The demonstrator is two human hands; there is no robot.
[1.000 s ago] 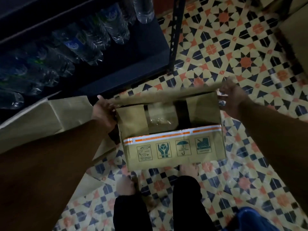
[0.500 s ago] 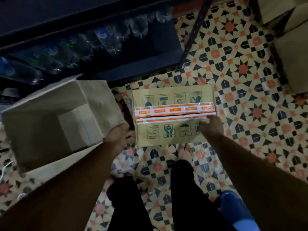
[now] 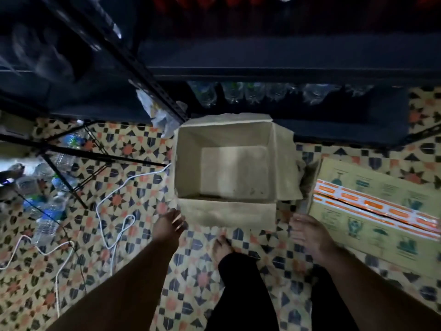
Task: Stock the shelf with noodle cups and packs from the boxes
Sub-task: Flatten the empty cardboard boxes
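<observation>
Both hands have left the taped box (image 3: 372, 211), now right of the right grip (image 3: 310, 235); both grips, left (image 3: 170, 225) included, apart, empty; next: slit tape.

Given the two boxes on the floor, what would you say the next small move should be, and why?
Probably reach the right hand to the taped box and break its orange seal: the open box looks empty, both hands hold nothing, and the left hand hovers beside it.

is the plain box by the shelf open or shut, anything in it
Open and empty: the plain box has its flaps folded outward, and only its bare cardboard floor shows inside.
</observation>
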